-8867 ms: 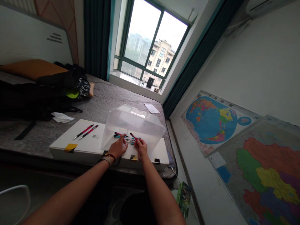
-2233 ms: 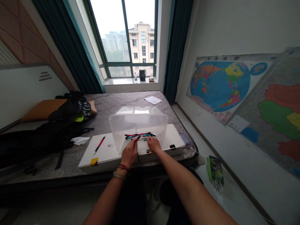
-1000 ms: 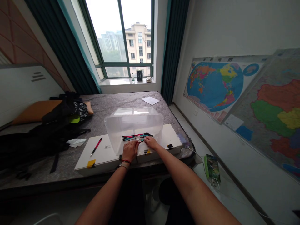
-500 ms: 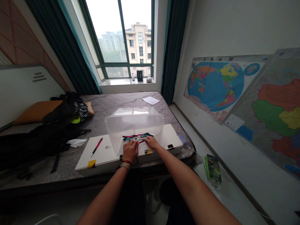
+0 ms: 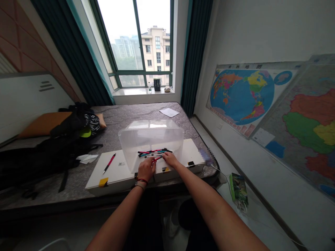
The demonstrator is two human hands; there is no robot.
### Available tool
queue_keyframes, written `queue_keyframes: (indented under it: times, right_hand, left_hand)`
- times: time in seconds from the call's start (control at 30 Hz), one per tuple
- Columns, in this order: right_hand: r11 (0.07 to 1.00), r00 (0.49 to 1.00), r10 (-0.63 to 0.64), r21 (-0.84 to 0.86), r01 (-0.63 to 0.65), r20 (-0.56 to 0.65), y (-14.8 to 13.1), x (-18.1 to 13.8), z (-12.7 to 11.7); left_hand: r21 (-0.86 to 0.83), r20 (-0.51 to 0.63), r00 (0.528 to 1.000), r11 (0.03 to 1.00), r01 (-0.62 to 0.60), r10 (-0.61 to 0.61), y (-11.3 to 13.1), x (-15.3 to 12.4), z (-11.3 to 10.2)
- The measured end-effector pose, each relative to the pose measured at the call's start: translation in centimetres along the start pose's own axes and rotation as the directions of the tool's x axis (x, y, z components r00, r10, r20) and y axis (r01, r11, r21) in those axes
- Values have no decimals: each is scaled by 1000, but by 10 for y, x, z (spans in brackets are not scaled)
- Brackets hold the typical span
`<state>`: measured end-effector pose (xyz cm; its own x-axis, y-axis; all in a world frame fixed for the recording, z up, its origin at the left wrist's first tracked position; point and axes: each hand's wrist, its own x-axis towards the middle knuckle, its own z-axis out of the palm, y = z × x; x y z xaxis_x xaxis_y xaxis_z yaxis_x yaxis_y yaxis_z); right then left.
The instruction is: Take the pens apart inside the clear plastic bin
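My left hand [image 5: 146, 169] and my right hand [image 5: 170, 159] meet low at the mouth of a clear plastic bin [image 5: 128, 144]. Between them is a red pen [image 5: 158, 158], its left end in my left fingers and its other end in my right fingers. Just behind my hands, several red, teal, black and white pens [image 5: 151, 152] lie in a loose pile inside the bin, which appears tipped on its side. Apart from these, a red and black pen [image 5: 109, 164] lies on the left part of the long white box [image 5: 120, 176] under the bin.
The white box rests along the near edge of a grey mattress [image 5: 117, 118]. A dark bag [image 5: 34, 157] and a crumpled tissue [image 5: 87, 158] lie to the left. A white paper [image 5: 169, 112] lies at the back. A green box [image 5: 238, 188] stands at right.
The view has shifted very slightly. My hands have stayed at the same spot with the red pen between them, its tilt a little different.
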<state>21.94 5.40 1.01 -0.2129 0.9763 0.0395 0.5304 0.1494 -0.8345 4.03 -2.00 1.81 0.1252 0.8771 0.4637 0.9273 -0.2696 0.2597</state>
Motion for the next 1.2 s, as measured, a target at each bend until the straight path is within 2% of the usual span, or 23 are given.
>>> queue_keyframes:
  times: [0.23,0.33,0.47,0.87,1.2]
  right_hand:
    - [1000,1000,-14,9,15,-24,2,1,2]
    - [1000,1000,-15,-1,15,-14,1,0,1]
    - [1000,1000,-9,-8,9,-13,0,-1,0]
    - [1000,999,-6,-30,5,-34,0,-1,1]
    - [999,999,-2,-35,1,-37,0,-1,0]
  left_hand:
    - [107,-4,999,994,-36,36,1,-1,-1]
    - [94,25,1000,995,-18,16,0,-1,2]
    - [70,5,1000,997,30,-30,0,0,3]
    - [11,24,1000,1000,-16,16,1,0,-1]
    - [23,27,999,999,43,-44,0,0,3]
